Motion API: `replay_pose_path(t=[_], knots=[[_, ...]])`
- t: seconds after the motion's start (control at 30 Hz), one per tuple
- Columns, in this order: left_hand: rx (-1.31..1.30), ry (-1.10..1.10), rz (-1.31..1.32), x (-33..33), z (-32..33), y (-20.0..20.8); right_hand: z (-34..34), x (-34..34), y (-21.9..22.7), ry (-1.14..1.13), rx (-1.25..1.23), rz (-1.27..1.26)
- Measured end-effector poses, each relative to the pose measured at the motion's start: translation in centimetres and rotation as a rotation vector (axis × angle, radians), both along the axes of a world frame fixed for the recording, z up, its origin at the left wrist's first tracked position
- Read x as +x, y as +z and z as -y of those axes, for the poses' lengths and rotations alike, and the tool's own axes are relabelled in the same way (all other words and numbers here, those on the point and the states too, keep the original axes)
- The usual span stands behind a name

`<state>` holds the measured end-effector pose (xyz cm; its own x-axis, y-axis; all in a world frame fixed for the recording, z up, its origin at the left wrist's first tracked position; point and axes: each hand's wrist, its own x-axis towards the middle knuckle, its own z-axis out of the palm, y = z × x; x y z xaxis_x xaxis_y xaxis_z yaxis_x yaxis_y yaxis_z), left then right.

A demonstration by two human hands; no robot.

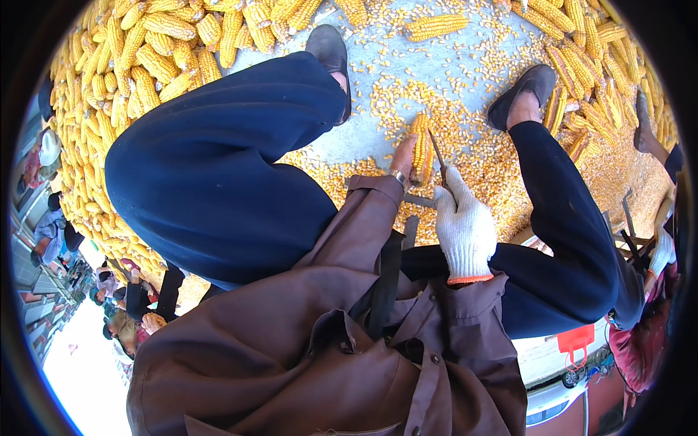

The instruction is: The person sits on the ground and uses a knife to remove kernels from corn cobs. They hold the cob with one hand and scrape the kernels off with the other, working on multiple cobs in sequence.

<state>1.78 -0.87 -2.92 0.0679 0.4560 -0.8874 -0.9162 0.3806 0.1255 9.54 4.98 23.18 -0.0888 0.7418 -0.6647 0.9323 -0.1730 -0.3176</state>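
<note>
An ear of yellow corn (422,145) stands nearly upright between my knees, gripped low on its left side by my bare left hand (403,155), which has a watch at the wrist. In a white knit glove with an orange cuff, my right hand (465,221) is closed around a thin, pointed metal tool (437,150). The tool's tip points up and lies close beside the ear's right side; whether it touches the kernels I cannot tell. Under the ear, loose corn kernels (465,156) cover much of the ground. The tool's handle is mostly hidden in the glove.
A large heap of corn ears (145,58) rises at the left and far left. More ears (592,65) lie at the far right, and a single ear (436,27) lies ahead. Another person's gloved hand (662,251) shows at the right edge. A red bag (576,341) sits lower right.
</note>
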Motion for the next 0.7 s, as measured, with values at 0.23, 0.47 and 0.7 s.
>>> replay_pose_path(t=[0.23,0.47,0.7], knots=[[0.008,0.024,0.039,-0.3,0.0,0.2,0.2,-0.5,-2.5,0.024,-0.080,0.057],[-0.039,0.045,0.036,-0.5,-0.2,0.7,-2.3,-2.4,-6.3,0.088,-0.071,0.055],[-0.016,-0.241,-0.121,-1.0,-1.2,5.2,-0.8,1.1,-5.8,-0.028,0.065,-0.047]])
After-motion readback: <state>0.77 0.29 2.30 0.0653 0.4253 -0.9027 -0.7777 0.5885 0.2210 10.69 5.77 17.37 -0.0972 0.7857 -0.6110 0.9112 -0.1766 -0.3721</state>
